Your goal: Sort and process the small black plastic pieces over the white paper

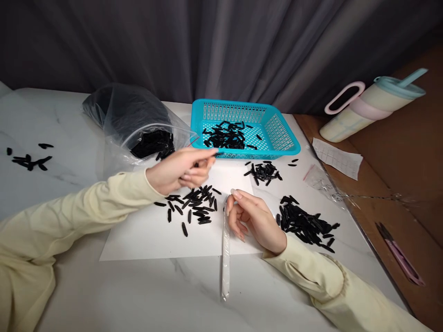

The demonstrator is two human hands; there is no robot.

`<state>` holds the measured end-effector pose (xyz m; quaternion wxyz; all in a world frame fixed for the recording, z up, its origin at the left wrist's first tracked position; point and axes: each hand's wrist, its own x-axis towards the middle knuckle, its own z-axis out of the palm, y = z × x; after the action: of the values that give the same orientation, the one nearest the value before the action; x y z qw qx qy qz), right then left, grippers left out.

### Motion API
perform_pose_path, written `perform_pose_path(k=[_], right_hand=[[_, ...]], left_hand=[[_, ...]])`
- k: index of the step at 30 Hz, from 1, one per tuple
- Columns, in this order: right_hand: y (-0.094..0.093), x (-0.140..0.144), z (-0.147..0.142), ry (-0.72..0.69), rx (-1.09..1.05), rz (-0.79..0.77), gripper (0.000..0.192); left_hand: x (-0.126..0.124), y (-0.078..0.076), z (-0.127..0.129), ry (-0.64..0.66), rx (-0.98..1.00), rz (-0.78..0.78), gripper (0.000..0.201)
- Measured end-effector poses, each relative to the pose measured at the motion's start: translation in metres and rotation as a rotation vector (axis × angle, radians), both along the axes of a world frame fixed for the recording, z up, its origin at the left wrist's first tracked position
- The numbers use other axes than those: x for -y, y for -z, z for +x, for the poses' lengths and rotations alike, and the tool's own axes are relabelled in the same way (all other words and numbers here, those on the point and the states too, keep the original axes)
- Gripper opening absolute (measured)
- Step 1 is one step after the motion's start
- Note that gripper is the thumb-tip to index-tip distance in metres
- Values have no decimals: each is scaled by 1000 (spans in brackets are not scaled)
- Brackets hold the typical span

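Left hand (180, 170): centre of frame, fingers pinching one small black piece (218, 153).
Right hand (254, 220): fingers holding top of thin clear sleeve (225, 251) on worktop (138, 286).
Basket (277, 133): upper centre, black pieces inside.

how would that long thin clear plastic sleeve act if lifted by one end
The long thin clear plastic sleeve would probably droop, since it looks like soft film. It seems very light and likely slippery, given its glossy sheen. The right hand pinches only its top end.

I see a makeshift home piecework station: white marble-look table (104, 295), grey curtain (221, 41) at twelve o'clock, pastel tumbler (367, 108) at two.
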<state>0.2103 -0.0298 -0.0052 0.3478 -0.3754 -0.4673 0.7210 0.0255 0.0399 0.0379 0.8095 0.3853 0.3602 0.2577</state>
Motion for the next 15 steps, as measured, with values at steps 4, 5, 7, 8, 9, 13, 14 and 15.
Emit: perform_pose_path(k=[4, 5, 7, 8, 9, 13, 14, 15], right_hand=[[0, 1, 0, -14, -1, 1, 30], [1, 1, 1, -18, 1, 1, 30], [1, 1, 1, -22, 5, 0, 30], [2, 1, 1, -22, 8, -1, 31], [2, 1, 0, -21, 14, -4, 32], [2, 1, -1, -24, 50, 16, 38], [2, 2, -1, -27, 58, 32, 39], [2, 2, -2, -30, 65, 47, 40]], left_hand=[[-25, -10, -3, -87, -51, -8, 37], [-27, -11, -4, -75, -62, -19, 38], [-29, -11, -5, -30, -71, -26, 40], [-27, -11, -5, -3, -68, -18, 40], [-24, -11, -5, 29, -64, -11, 40], [-4, -10, 1, 223, -76, -51, 41], [2, -8, 4, 292, -87, -78, 42], [7, -5, 6, 349, -106, -99, 42]])
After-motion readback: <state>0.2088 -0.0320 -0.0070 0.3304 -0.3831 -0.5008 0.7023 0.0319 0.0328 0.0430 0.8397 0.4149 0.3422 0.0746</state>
